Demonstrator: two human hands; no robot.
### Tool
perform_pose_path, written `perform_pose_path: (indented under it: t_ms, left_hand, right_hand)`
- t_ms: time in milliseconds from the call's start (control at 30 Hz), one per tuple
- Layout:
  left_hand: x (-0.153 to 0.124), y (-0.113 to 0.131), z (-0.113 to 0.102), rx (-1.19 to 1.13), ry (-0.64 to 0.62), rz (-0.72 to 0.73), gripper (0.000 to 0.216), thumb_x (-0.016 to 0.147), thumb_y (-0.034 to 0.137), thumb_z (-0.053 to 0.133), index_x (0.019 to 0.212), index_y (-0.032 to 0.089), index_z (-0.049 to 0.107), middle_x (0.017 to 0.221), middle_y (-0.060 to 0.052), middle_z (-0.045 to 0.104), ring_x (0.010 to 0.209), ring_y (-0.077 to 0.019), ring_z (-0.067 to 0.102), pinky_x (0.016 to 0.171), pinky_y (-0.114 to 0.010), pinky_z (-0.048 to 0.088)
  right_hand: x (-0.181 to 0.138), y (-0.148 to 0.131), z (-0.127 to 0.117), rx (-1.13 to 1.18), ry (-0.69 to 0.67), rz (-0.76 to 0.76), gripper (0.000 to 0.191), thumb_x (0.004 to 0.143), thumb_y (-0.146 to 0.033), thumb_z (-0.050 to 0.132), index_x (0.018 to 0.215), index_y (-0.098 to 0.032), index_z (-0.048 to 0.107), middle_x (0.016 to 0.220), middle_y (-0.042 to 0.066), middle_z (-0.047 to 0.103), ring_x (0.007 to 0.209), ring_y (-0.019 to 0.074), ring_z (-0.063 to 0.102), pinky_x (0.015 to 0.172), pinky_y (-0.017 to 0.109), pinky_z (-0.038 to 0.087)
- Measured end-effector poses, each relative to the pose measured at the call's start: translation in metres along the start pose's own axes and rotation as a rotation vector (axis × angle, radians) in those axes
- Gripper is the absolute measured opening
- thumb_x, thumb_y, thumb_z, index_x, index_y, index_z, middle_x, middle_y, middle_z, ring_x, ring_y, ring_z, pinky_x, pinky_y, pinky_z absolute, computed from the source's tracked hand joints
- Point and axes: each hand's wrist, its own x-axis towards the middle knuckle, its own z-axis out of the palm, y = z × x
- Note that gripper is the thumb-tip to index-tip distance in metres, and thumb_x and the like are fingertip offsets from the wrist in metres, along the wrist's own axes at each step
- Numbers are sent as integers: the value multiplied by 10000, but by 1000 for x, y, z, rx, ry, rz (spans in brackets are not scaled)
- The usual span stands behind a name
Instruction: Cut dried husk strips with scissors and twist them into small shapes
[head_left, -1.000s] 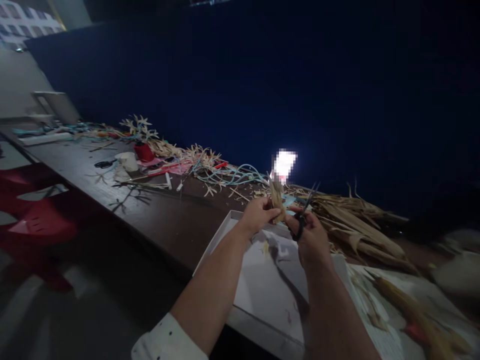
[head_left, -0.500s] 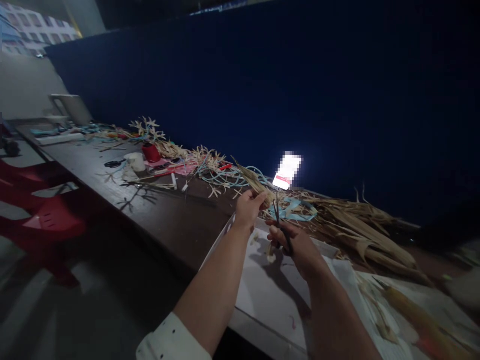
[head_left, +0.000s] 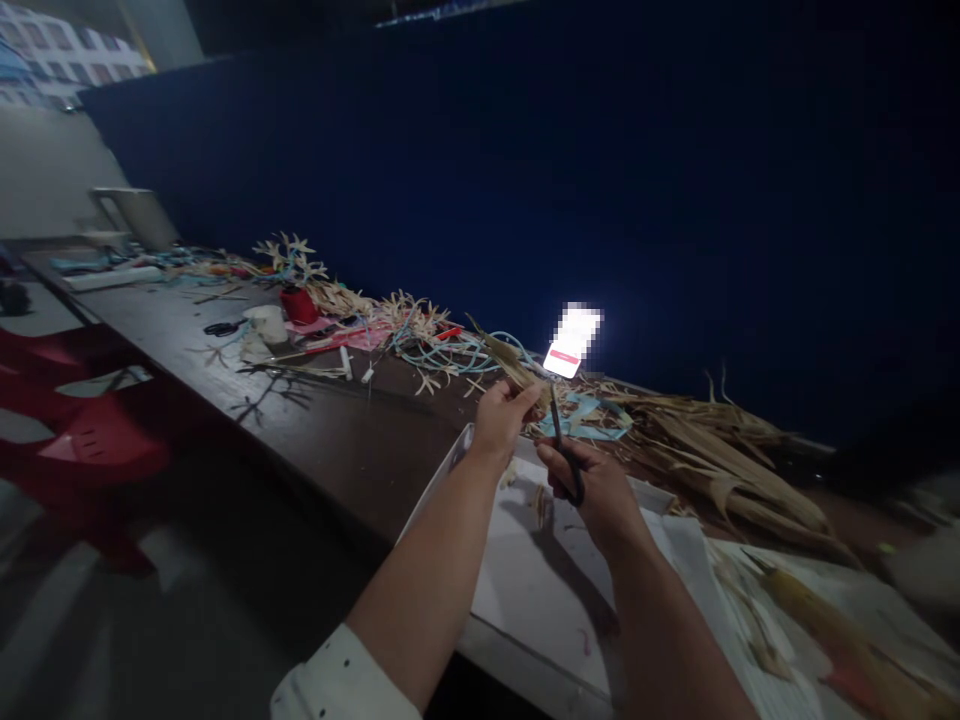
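Pinched in my left hand (head_left: 504, 425) is a dry, tan husk leaf (head_left: 506, 358), its pointed end rising to the upper left. My right hand (head_left: 589, 485) grips a pair of dark scissors (head_left: 559, 440), blades upward, close against the husk by my left fingertips. The blades look nearly closed; whether husk lies between them I cannot tell. Beneath both hands is a shallow white box (head_left: 525, 590), with small tan scraps (head_left: 540, 505) lying in it.
A lit phone (head_left: 570, 345) leans against the dark blue wall. Dried husks (head_left: 742, 465) lie to the right. Husk flowers (head_left: 412, 320), light-blue cord (head_left: 450, 352), a red thread spool (head_left: 298, 306) and another pair of scissors (head_left: 223, 328) lie leftward. A red chair (head_left: 97, 440) stands at left.
The scissors' blades have come closer together beside the husk. A tan scrap below my hands has shifted down into the box. My left hand keeps its hold.
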Motion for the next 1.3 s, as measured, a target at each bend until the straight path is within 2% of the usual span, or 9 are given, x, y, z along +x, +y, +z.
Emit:
perform_pose_path:
  t_ms: [400, 500, 633, 833, 1300]
  left_hand:
    - [0, 2, -1, 40, 32, -15, 313, 560, 314, 735, 775, 122, 611, 630, 19, 575, 518, -58, 501, 511, -194, 425]
    - [0, 2, -3, 55, 26, 8, 297, 587, 323, 722, 793, 130, 631, 657, 15, 584, 532, -55, 498, 521, -189, 427]
    - [-1, 4, -4, 94, 30, 7, 308, 608, 328, 707, 845, 136, 666, 725, -7, 618, 577, -65, 521, 532, -183, 428]
    - [1, 2, -6, 165, -65, 32, 337, 647, 310, 667, 941, 146, 675, 787, -24, 652, 595, -69, 528, 522, -168, 406]
    - [2, -4, -9, 245, -143, 40, 237, 662, 344, 648, 797, 149, 650, 667, 13, 591, 524, -59, 487, 524, -184, 404]
  right_hand:
    - [2, 7, -5, 1, 24, -14, 325, 665, -452, 708, 820, -167, 685, 479, -39, 479, 429, 82, 399, 421, 210, 288]
    - [3, 8, -6, 46, 65, 33, 353, 650, -464, 715, 839, -168, 685, 515, -28, 508, 446, 88, 422, 421, 210, 301]
    - [3, 6, -8, 43, 47, 61, 423, 629, -479, 723, 919, -172, 693, 581, -5, 571, 509, 115, 500, 448, 214, 334]
    - [2, 6, -9, 31, -36, 79, 450, 653, -470, 713, 1015, -203, 681, 637, -2, 607, 558, 114, 528, 479, 209, 349]
    - [2, 3, -9, 19, -32, 41, 446, 645, -441, 722, 992, -164, 686, 564, -22, 519, 511, 105, 453, 494, 232, 372]
